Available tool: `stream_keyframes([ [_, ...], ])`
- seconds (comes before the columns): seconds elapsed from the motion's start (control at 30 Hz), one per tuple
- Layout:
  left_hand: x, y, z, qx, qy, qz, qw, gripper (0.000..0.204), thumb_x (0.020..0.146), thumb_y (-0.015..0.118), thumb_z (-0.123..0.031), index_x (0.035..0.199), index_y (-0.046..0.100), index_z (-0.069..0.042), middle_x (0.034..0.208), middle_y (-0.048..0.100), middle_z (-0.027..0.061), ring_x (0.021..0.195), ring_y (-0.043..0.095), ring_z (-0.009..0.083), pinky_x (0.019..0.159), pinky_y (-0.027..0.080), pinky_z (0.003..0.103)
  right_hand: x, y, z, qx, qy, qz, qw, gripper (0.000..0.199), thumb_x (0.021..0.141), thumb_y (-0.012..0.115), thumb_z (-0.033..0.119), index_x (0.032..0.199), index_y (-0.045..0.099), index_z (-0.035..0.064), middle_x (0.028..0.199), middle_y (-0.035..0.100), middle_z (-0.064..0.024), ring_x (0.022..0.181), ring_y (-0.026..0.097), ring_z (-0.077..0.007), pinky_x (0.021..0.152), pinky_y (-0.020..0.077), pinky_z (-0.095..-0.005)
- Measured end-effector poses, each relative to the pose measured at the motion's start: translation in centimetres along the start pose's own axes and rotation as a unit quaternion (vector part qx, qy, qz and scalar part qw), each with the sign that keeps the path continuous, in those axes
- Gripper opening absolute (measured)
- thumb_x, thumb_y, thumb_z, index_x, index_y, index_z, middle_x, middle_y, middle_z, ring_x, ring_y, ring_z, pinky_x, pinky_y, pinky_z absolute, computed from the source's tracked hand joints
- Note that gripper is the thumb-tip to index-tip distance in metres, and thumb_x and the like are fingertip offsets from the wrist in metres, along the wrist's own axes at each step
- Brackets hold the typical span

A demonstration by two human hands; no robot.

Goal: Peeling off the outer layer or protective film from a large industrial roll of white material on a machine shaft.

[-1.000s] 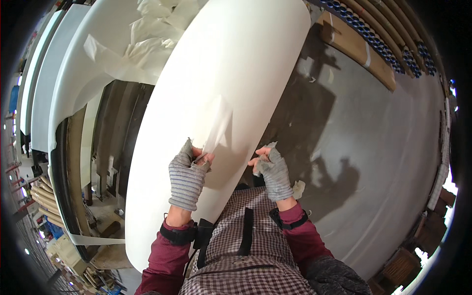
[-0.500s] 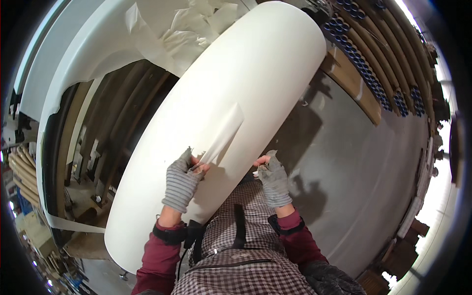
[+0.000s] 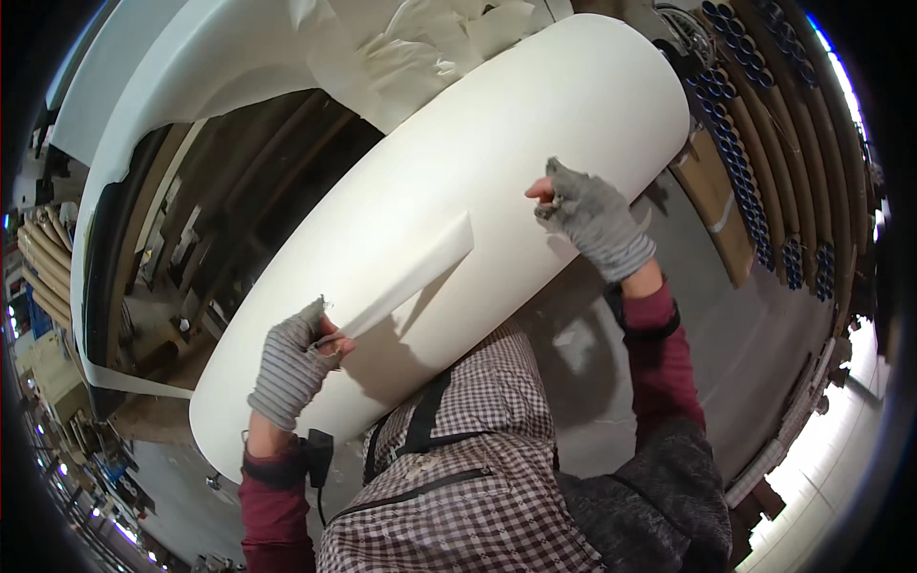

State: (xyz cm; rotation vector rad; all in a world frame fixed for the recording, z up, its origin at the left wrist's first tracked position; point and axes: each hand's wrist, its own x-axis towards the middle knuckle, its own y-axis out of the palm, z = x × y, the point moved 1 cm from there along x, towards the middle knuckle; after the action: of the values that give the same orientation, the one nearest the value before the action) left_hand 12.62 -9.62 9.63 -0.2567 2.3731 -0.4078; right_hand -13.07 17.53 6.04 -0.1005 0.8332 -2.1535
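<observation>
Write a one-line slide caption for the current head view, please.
Gloved left hand pinching a raised white strip on a large, rounded white form, gloved right hand over its surface.

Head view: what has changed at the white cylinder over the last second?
The right hand has moved from beside the white cylinder's near edge, forward and over it. The left hand has drawn back to the left, and the lifted white strip now shows longer. The view has turned too. Unchanged: the left fingers' pinch on the strip.
</observation>
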Motion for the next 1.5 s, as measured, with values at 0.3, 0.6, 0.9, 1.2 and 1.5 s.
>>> stream_keyframes([
  [0.3, 0.0, -5.1, -3.0, 0.104, 0.025, 0.001, 0.994, 0.017, 0.073, 0.074, -0.004, 0.073, 0.058, -0.001, 0.06, 0.057, 0.0018, 0.055, 0.055, 0.0075, 0.052, 0.044, 0.023, 10.0, 3.5, 7.9, -0.115, -0.335, 0.214, 0.91, 0.03, 0.078, 0.068, 0.028, 0.101, 0.066, 0.0091, 0.096, 0.067, -0.0095, 0.091, 0.064, -0.0254, 0.077, 0.0512, -0.036],
  [0.6, 0.0, -8.6, -5.8, 0.229, 0.172, -0.031, 0.958, 0.021, 0.066, 0.077, -0.008, 0.075, 0.06, -0.001, 0.062, 0.054, 0.0077, 0.057, 0.056, 0.0202, 0.053, 0.044, 0.031, 13.9, 11.6, 22.0, -0.235, -0.272, 0.58, 0.731, 0.024, 0.071, 0.069, 0.024, 0.083, 0.071, 0.0037, 0.071, 0.065, -0.0142, 0.064, 0.063, -0.0289, 0.059, 0.0488, -0.0391],
  [0.9, 0.0, -11.0, -3.4, -0.096, 0.036, -0.258, 0.961, 0.008, 0.083, 0.062, -0.007, 0.09, 0.065, -0.005, 0.07, 0.06, -0.0007, 0.061, 0.054, 0.0069, 0.054, 0.041, 0.022, 15.7, 12.0, 22.6, -0.195, -0.387, 0.533, 0.726, 0.024, 0.069, 0.07, 0.022, 0.075, 0.068, -0.0009, 0.064, 0.061, -0.0177, 0.058, 0.059, -0.0308, 0.055, 0.0481, -0.0367],
  [1.2, 8.0, 6.7, 0.7, 0.046, 0.285, -0.084, 0.954, 0.026, 0.081, 0.068, -0.022, 0.106, 0.066, -0.02, 0.086, 0.066, 0.0042, 0.086, 0.063, 0.0205, 0.075, 0.048, 0.034, 18.6, 12.3, 22.5, -0.172, -0.381, 0.454, 0.787, 0.031, 0.074, 0.071, 0.026, 0.094, 0.071, 0.0023, 0.078, 0.067, -0.0159, 0.07, 0.063, -0.0301, 0.066, 0.0506, -0.0392],
  [1.5, 10.3, 5.3, -0.7, -0.124, 0.109, -0.095, 0.982, 0.044, 0.085, 0.062, -0.045, 0.085, 0.064, -0.001, 0.081, 0.068, 0.0113, 0.075, 0.064, 0.0278, 0.07, 0.049, 0.037, 22.3, 14.4, 25.2, -0.289, -0.477, 0.434, 0.707, 0.023, 0.078, 0.068, 0.022, 0.094, 0.071, 0.006, 0.079, 0.068, -0.0108, 0.07, 0.063, -0.0249, 0.065, 0.0504, -0.0356],
])
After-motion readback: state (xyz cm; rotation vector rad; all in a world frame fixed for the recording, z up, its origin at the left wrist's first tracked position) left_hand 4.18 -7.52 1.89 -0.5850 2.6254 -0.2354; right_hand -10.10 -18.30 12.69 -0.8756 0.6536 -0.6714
